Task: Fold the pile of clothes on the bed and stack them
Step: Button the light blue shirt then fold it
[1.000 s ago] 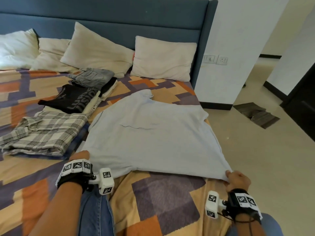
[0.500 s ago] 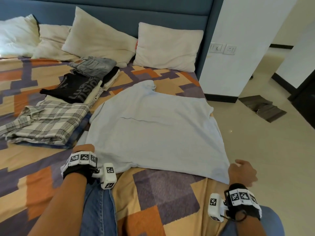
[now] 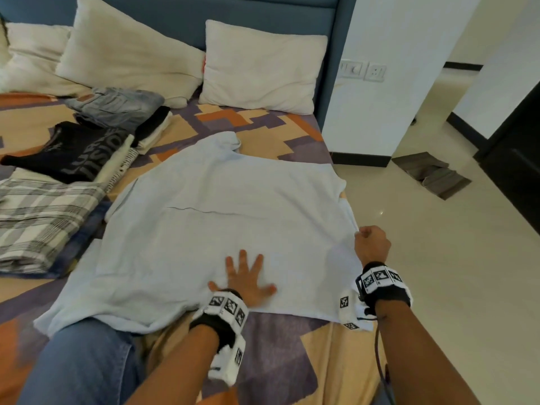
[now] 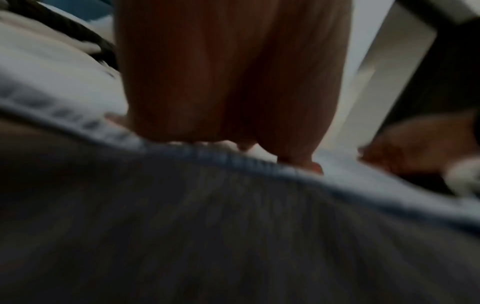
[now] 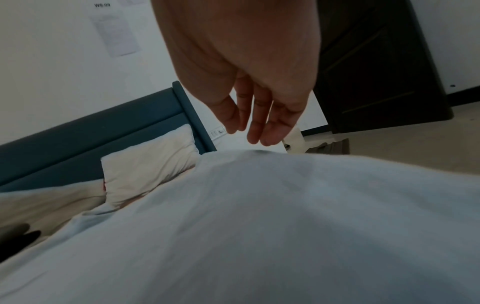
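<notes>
Since the earlier frames, the left hand (image 3: 245,280) has moved from the shirt's 8 o'clock corner to its near hem; the right hand (image 3: 371,244) has advanced from the 5 o'clock corner along the right edge. The pale blue cotton T-shirt (image 3: 222,223) lies spread on the orange-and-purple patterned bed (image 3: 277,361). Folded garments (image 3: 58,171) lie at 10 o'clock, cream pillows (image 3: 260,65) at 12 o'clock, tiled floor (image 3: 453,273) at 3 o'clock. Left hand: fingers splayed, pressing flat. Right hand: the head view suggests curled fingers at the shirt edge, the wrist view loose fingers; grasp cannot be determined.
</notes>
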Demonstrator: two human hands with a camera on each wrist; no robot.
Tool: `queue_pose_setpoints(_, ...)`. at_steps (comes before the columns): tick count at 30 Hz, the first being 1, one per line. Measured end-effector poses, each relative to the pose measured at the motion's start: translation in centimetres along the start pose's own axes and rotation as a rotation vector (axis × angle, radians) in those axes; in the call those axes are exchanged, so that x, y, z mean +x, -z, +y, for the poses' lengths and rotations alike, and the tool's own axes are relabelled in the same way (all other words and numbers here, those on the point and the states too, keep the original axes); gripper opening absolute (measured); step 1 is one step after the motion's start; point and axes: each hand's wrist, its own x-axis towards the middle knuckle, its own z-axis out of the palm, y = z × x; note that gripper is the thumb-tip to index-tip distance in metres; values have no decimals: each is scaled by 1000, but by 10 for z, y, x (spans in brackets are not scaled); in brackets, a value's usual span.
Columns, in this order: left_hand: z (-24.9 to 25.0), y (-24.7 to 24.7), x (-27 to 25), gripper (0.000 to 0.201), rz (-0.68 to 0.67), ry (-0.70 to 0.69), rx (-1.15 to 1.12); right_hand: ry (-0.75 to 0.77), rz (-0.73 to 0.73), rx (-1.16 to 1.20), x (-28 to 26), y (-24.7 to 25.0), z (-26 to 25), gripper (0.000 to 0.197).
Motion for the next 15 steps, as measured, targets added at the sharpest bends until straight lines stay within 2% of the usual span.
queue_pose_setpoints(2, -4, -24, 7, 96, 1, 43, 90, 43, -29, -42, 20, -7, 1, 27)
queue_pose_setpoints(4, -7, -27, 7, 98, -6, 60, 83, 73, -83, -112, 34, -16, 0, 35)
queue_pose_setpoints(7, -9, -25, 13, 99, -39, 63, 86, 17, -190, -278, 47, -26, -4, 49)
queue_pose_setpoints(9, -8, -27, 14, 100, -23, 82, 95, 3, -209, -219, 56, -27, -4, 43)
queue_pose_setpoints(11, -7, -29, 14, 100, -30, 86, 100, -26, -65, -42, 65, -19, 2, 31)
queue_pose_setpoints(13, -7, -29, 14, 101, -37, 87, 95, -178, 113, 147, 68, -7, 9, 29)
queue_pose_setpoints(15, -7, -27, 12, 100, -41, 90, 87, -323, 212, 227, 63, 0, 15, 29)
